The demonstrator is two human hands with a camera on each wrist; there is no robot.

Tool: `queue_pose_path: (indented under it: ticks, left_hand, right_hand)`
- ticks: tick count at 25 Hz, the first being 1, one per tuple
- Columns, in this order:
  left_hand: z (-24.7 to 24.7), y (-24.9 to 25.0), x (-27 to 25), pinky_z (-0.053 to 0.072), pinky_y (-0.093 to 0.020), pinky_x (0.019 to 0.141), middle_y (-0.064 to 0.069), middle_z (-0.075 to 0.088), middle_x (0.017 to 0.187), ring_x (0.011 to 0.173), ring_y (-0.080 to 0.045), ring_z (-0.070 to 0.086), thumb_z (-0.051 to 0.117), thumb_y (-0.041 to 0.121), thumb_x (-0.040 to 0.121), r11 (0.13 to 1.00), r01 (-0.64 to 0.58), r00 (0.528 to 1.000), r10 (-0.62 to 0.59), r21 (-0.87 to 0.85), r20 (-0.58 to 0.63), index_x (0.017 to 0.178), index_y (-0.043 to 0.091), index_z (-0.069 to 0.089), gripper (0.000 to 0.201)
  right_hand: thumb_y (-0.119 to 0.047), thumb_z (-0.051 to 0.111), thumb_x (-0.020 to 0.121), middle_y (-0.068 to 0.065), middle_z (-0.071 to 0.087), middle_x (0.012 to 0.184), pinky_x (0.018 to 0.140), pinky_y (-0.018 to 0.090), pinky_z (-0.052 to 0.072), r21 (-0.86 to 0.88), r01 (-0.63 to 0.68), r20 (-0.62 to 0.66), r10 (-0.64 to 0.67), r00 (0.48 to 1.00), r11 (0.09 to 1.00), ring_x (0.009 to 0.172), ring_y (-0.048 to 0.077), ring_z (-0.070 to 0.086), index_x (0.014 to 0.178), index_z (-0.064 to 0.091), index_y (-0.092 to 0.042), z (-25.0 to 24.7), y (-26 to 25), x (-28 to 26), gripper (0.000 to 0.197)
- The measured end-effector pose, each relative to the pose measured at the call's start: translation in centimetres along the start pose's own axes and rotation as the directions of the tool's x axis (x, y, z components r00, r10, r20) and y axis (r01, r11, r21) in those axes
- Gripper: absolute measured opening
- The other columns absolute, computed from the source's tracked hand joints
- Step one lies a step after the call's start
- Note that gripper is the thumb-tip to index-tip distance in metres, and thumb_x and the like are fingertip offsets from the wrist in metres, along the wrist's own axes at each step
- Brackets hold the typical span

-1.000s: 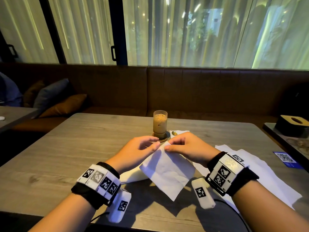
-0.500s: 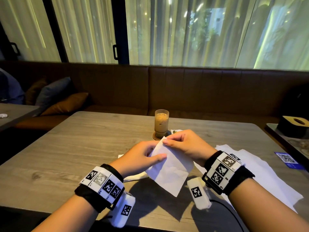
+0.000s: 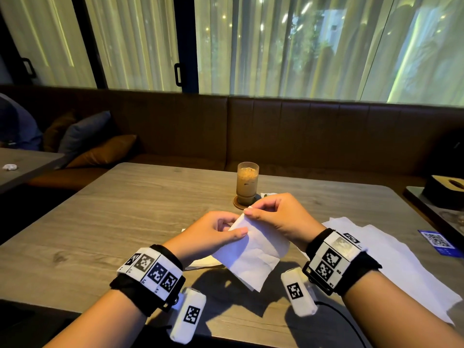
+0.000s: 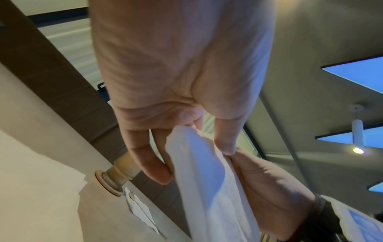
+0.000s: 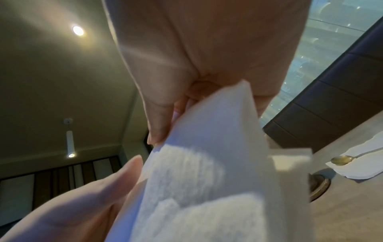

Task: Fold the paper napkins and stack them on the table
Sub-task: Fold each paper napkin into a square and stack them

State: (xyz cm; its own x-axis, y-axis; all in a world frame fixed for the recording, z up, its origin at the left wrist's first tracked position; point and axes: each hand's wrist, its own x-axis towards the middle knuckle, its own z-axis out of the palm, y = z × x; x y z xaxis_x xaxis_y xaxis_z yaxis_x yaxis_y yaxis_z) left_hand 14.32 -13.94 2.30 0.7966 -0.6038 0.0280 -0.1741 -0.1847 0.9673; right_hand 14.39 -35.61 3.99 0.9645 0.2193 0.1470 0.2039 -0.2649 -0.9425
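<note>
A white paper napkin (image 3: pixel 253 257) hangs folded above the wooden table (image 3: pixel 125 212), held up by both hands. My right hand (image 3: pixel 273 217) pinches its top corner between thumb and fingers. My left hand (image 3: pixel 216 234) pinches its left edge, thumb on the near face. The left wrist view shows the napkin (image 4: pixel 207 176) running between thumb and fingers. In the right wrist view the napkin (image 5: pixel 207 163) fills the middle. Folded napkins (image 3: pixel 204 261) lie under my left hand. Unfolded white napkins (image 3: pixel 391 257) lie spread on the table at the right.
A glass of iced coffee (image 3: pixel 247 183) stands on a round coaster just beyond my hands. A napkin with a small spoon (image 5: pixel 342 159) lies beside it. A blue QR card (image 3: pixel 438 242) sits at the right edge. A brown bench runs behind the table.
My hands have risen slightly and drawn closer together. The left hand has shifted from the napkin's top corner down its left edge, and the napkin looks narrower.
</note>
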Motion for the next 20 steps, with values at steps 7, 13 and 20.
queue_pose_path:
  ticks: [7, 13, 20]
  left_hand:
    - [-0.5, -0.3, -0.5, 0.06, -0.042, 0.096, -0.011, 0.079, 0.112, 0.106, -0.026, 0.076, 0.069, 0.019, 0.096, 0.99, 0.078, 0.994, -0.087, -0.114, -0.071, 0.12, 0.004, 0.071, 0.028]
    - [-1.4, -0.7, -0.7, 0.061, -0.037, 0.088, -0.013, 0.079, 0.108, 0.103, -0.028, 0.076, 0.065, 0.018, 0.099, 0.994, 0.057, 0.989, -0.07, -0.097, -0.129, 0.114, 0.002, 0.075, 0.024]
    - [-4.5, -1.1, -0.9, 0.059, -0.036, 0.085, -0.018, 0.076, 0.11, 0.102, -0.031, 0.074, 0.057, 0.03, 0.103, 0.99, 0.115, 0.977, -0.128, -0.083, -0.173, 0.114, 0.004, 0.074, 0.032]
  right_hand:
    - [-0.02, 0.079, 0.088, 0.0, 0.079, 0.088, 0.074, 0.023, 0.059, 0.005, -0.013, 0.022, 0.013, 1.0, 1.0, 0.086, 0.015, 0.074, 0.096, 0.084, -0.013, 0.3, -0.1, 0.1, 0.012]
    - [-0.027, 0.084, 0.083, 0.0, 0.076, 0.092, 0.073, 0.024, 0.057, -0.116, 0.005, -0.056, -0.012, 0.998, 0.993, 0.087, 0.015, 0.069, 0.101, 0.079, -0.017, 1.5, 0.5, 0.7, 0.021]
    - [-0.029, 0.08, 0.088, 0.002, 0.077, 0.119, 0.097, 0.041, 0.06, 0.034, -0.259, 0.275, 0.24, 0.931, 0.965, 0.11, 0.021, 0.074, 0.127, 0.07, -0.017, 3.1, 0.8, 2.1, 0.042]
